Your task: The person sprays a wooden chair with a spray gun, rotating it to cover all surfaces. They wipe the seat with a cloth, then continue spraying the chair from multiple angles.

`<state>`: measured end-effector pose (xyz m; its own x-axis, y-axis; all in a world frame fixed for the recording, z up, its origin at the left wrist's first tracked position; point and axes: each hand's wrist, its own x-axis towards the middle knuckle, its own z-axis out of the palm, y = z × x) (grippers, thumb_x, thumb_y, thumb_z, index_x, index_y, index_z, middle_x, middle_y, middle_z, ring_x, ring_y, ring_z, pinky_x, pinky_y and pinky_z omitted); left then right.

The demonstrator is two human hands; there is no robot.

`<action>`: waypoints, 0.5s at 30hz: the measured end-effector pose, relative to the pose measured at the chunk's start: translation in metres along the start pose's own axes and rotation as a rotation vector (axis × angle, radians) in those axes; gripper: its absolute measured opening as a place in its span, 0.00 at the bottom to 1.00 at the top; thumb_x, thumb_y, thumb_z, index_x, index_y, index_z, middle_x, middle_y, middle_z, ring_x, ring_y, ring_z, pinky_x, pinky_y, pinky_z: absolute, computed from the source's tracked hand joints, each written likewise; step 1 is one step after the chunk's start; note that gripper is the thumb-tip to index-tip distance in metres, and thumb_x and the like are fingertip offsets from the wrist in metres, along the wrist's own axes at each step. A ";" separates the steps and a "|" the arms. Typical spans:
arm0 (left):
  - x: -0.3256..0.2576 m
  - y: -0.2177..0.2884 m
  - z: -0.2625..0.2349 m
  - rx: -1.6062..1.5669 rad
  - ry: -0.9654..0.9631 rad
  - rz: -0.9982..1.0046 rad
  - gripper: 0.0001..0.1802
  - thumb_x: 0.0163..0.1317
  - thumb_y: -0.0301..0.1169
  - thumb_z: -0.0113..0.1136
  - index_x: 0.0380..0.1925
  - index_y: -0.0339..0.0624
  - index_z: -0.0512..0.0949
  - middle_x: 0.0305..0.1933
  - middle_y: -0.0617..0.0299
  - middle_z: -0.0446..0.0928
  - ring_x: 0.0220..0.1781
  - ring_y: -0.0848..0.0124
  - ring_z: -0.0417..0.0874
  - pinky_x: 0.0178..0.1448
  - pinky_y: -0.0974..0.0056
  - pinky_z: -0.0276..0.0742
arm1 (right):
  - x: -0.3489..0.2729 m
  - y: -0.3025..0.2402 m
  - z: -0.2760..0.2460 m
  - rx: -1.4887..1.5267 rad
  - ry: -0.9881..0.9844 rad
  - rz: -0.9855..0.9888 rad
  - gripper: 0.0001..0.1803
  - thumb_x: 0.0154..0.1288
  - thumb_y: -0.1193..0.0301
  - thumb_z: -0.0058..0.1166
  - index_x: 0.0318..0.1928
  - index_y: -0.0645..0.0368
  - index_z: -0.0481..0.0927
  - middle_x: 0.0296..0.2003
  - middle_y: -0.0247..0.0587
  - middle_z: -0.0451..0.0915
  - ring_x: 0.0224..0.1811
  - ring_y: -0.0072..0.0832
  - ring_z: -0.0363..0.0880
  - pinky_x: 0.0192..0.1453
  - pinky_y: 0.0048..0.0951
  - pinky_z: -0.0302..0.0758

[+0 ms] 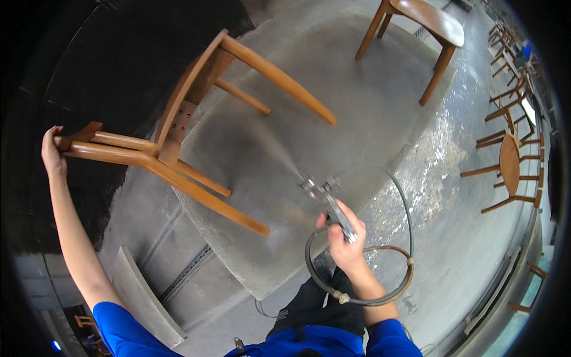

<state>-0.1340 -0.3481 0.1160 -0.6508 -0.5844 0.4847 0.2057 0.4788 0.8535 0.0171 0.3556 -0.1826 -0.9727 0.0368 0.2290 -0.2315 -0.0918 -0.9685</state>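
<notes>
A brown wooden chair (163,131) is tipped over at the left, its legs pointing right and its seat underside facing me. My left hand (53,149) grips the chair's backrest at the far left, arm stretched out. In my right hand (346,235) is a silver spray gun (324,199), held by its handle. A pale mist leaves its nozzle toward the chair legs. A dark hose (399,291) loops from the gun around my right forearm, with knotted ties on it. Some of my left fingers are hidden behind the backrest.
A grey platform (250,262) lies below the chair. Another wooden chair or stool (425,27) stands at the upper right. More wooden chairs (510,160) line the right side. A curved grey board (140,291) lies at the lower left. Blackened surface fills the upper left.
</notes>
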 end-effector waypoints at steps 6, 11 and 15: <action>0.010 0.008 -0.018 -0.076 -0.050 -0.013 0.13 0.70 0.32 0.60 0.49 0.36 0.82 0.47 0.58 0.84 0.55 0.70 0.82 0.67 0.64 0.72 | -0.001 0.044 0.011 -0.172 0.173 0.212 0.26 0.69 0.65 0.64 0.60 0.70 0.77 0.35 0.40 0.85 0.35 0.23 0.83 0.42 0.26 0.79; 0.003 0.009 -0.026 -0.082 -0.046 -0.025 0.13 0.71 0.33 0.59 0.49 0.36 0.82 0.50 0.57 0.84 0.55 0.70 0.82 0.67 0.64 0.72 | -0.025 0.035 -0.014 -0.115 0.085 0.170 0.24 0.67 0.72 0.62 0.60 0.69 0.77 0.37 0.42 0.86 0.37 0.25 0.84 0.45 0.27 0.80; -0.004 0.008 -0.037 -0.065 -0.072 -0.051 0.14 0.72 0.34 0.56 0.48 0.35 0.83 0.54 0.56 0.83 0.56 0.69 0.81 0.68 0.63 0.71 | -0.041 0.027 -0.041 -0.361 0.061 0.297 0.23 0.67 0.71 0.63 0.60 0.65 0.79 0.37 0.39 0.86 0.37 0.23 0.83 0.46 0.27 0.79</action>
<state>-0.1032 -0.3663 0.1278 -0.7119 -0.5571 0.4277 0.2166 0.4051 0.8883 0.0510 0.3922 -0.2223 -0.9909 0.1207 -0.0589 0.0872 0.2448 -0.9657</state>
